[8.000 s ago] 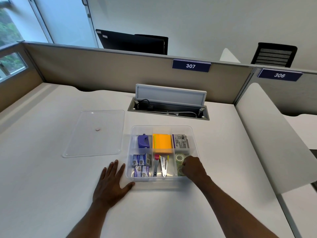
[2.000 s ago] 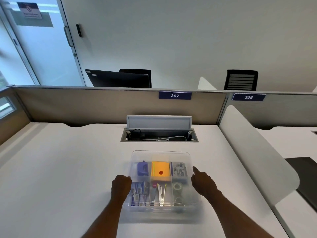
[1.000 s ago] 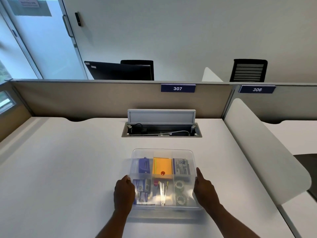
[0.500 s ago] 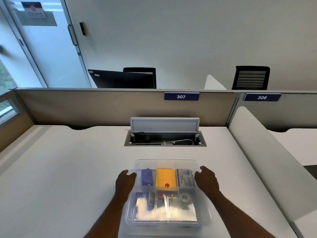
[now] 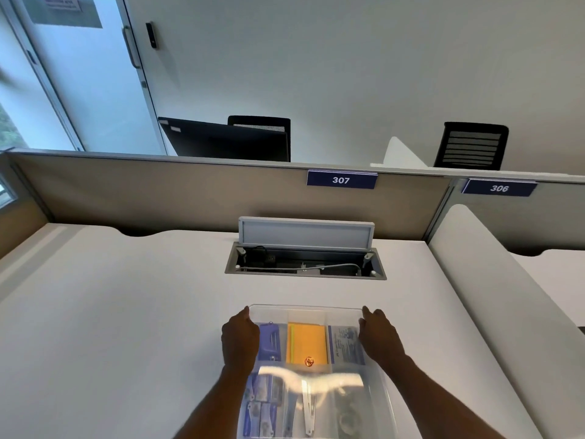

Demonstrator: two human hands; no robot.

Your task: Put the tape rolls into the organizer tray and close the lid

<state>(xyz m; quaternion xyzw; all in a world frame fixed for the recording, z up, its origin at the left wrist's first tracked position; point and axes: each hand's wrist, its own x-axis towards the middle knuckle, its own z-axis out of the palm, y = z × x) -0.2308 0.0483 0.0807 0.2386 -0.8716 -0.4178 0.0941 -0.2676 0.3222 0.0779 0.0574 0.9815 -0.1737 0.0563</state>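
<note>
The clear organizer tray (image 5: 305,310) sits on the white desk at the bottom centre, with its clear lid (image 5: 316,380) lying on top. Through the lid I see a purple item, an orange pad, a printed box, small blue boxes, metal clips and a tape roll (image 5: 348,418), blurred, in the near right compartment. My left hand (image 5: 240,339) presses on the lid's far left corner. My right hand (image 5: 378,339) presses on the far right corner. Glare hides part of the tray's middle.
An open cable hatch (image 5: 305,259) with its raised flap lies in the desk behind the tray. A beige partition (image 5: 190,191) with signs 307 and 306 closes the back. A white curved divider (image 5: 493,299) bounds the right side.
The lid, earlier lying on the desk to the left, now covers the tray. Both hands slid from the tray's sides to its far corners. The tray appears nearer to me and lower in view.
</note>
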